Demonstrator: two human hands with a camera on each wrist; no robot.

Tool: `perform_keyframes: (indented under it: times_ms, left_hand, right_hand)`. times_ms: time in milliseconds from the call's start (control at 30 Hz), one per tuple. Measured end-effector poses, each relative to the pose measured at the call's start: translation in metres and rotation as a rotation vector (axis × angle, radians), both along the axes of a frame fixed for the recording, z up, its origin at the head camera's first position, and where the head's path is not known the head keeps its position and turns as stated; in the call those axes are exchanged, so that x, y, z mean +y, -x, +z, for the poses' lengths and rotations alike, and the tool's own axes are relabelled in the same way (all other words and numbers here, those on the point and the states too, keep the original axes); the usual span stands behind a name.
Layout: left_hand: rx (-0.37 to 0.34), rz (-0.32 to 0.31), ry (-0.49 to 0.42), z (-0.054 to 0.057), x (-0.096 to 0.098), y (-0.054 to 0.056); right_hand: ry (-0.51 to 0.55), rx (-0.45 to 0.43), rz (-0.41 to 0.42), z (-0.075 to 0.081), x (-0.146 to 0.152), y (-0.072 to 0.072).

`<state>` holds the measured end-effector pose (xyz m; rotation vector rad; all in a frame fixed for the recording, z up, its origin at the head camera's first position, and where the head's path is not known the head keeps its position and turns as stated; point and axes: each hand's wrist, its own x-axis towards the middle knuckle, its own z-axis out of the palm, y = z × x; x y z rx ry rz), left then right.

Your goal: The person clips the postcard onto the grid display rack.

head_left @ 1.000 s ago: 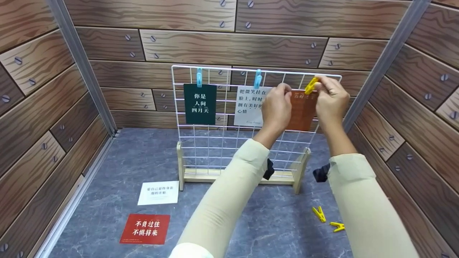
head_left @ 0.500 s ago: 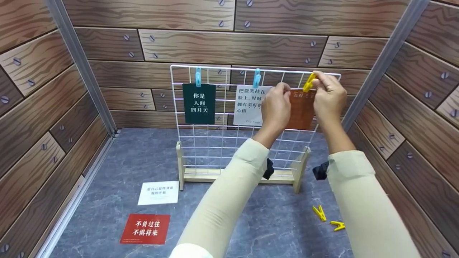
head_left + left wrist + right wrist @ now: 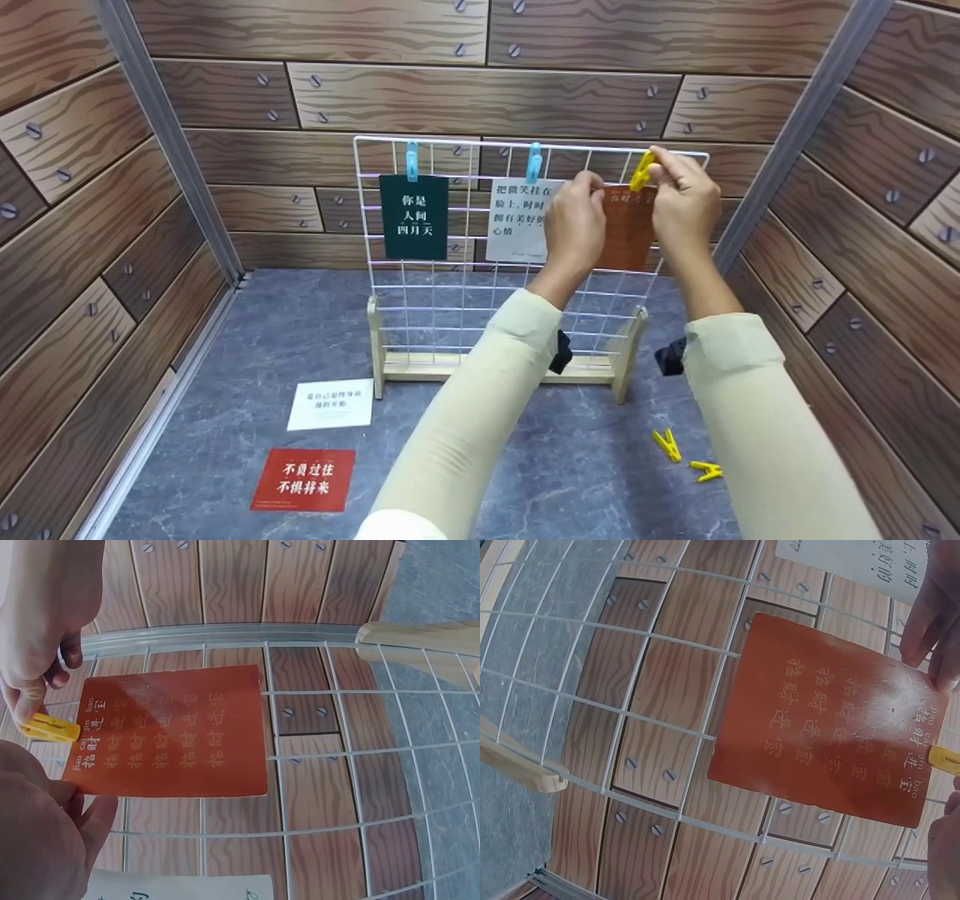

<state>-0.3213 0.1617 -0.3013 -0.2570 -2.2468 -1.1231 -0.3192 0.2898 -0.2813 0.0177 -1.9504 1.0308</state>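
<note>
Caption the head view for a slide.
Right hand pinches a yellow clip over an orange card that the left hand holds against the wire grid.

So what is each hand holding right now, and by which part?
The right hand pinches the yellow plastic clothespin by its tail end. The left hand holds the orange-brown paper card at its upper left corner, against the white wire grid.

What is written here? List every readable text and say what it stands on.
"你是 人间 四月天": green card on the grid.
"把微笑挂在 脸上,时时 拥有美好的 心情": white hanging card; its bottom line is unreadable.
"招财进宝", repeated: orange card.
"不负过往 不惧将来": red card.
White lying card: too small to read.
</note>
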Motion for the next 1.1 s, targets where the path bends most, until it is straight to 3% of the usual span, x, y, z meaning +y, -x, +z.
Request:
perform_keyframes:
  times_ms: [400, 700, 1100]
  left_hand:
    - [-0.013, 0.000, 0.005, 0.000, -0.001, 0.000]
    - [-0.041, -0.015, -0.006, -0.001, -0.001, -0.003]
    - [0.012, -0.045, -0.034, -0.003, -0.002, -0.008]
  right_hand:
    - [-0.012, -0.049, -0.026, -0.001, 0.000, -0.002]
    - [-0.107, -0.096, -0.041, 0.001, 0.003, -0.007]
    - [-0.138, -0.122, -0.041, 0.003, 0.001, -0.010]
